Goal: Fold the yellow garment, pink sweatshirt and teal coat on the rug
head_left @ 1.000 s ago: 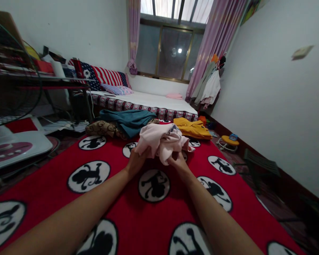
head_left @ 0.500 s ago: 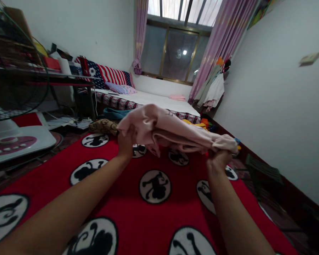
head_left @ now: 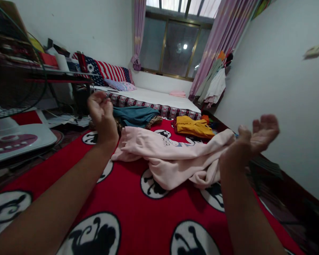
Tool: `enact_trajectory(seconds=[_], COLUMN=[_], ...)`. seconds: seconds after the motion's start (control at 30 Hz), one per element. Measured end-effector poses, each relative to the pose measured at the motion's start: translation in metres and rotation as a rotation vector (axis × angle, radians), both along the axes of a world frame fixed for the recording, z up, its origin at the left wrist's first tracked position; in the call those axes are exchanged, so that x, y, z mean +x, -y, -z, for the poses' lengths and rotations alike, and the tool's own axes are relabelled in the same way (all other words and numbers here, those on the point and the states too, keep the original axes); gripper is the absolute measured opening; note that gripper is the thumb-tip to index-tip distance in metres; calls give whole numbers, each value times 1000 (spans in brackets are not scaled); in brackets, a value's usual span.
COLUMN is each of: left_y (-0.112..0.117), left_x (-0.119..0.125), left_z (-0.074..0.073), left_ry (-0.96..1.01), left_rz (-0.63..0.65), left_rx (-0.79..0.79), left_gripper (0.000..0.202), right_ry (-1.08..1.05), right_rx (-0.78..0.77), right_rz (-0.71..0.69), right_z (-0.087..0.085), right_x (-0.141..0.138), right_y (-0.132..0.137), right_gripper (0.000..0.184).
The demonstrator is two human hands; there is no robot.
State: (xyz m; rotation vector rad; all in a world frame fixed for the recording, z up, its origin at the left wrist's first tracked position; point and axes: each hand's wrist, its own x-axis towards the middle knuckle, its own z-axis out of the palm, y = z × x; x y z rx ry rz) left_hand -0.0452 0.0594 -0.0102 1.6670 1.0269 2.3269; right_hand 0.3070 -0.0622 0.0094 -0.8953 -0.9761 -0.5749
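1. Along the near edge of the red blanket: two bare forearms, stretched forward and spread well apart, both lifted clear of the blanket.
2. Over the blanket's left side: the left hand, raised high with the wrist bent and the back of the hand toward the camera. Fingers curled loosely inward, narrow, gripping nothing.
3. Above the blanket's right edge: the right hand, palm turned upward. Fingers parted wide, slightly blurred, holding nothing.
4. Across the middle of the blanket, between the two hands: the pink garment, lying rumpled and spread out with a line of printed lettering facing up. One end close to the left wrist, the other bunched just beside the right wrist. Cannot tell whether it touches either wrist.
5. At the blanket's far edge: a teal garment heaped toward the left and a folded yellow garment toward the right, both well apart from the hands.
6. Off the blanket's left edge: a fan with a white base and a wire guard.
7. Farthest back: a low bed with a white sheet and a striped pillow at its left end, and hanging clothes in the right corner.
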Motion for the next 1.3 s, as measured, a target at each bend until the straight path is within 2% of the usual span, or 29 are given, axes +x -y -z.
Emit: enact_trajectory(seconds=[0.07,0.13,0.2,0.27,0.33,0.37,0.43,0.5,0.57,0.67,0.77,1.07,1.3], left_y=[24,44,56,59,57,55,52,52,55,63,67,69,69], left_x=[30,56,73,82,85,86,89,93,97,101,102,102,101], left_z=[1,10,26,46,67,77,91,98,100,100,101,99,99], left_ry=[-157,-451,-808,-1146,-1363,-1417,-1448,-1433,-1393,-1285,-1219,-1213,-1211], left_rz=[81,232,395,504,519,501,449,393,331,257,251,243,256], left_rx=[-29,-96,-178,-290,-393,-421,-425,-415,-409,-372,-329,-322,-317], left_gripper=[35,40,60,86,101,103,100,94,85,65,56,54,54], right_ry=[111,268,440,579,637,651,660,659,632,610,616,581,575], right_rx=[-185,-455,-770,-1084,-1336,-1420,-1506,-1502,-1432,-1298,-1239,-1133,-1169], right_rz=[10,56,84,84,124,158,225,267,333,424,435,387,379], right_z=[0,7,18,33,49,56,69,79,87,96,103,110,108], right_x=[-14,-19,-16,-8,1,4,8,7,3,-3,-3,3,2], right_y=[-1,-7,-13,-19,-23,-24,-27,-29,-31,-31,-30,-31,-29], right_gripper=[49,52,66,82,88,84,63,40,32,30,27,26,28])
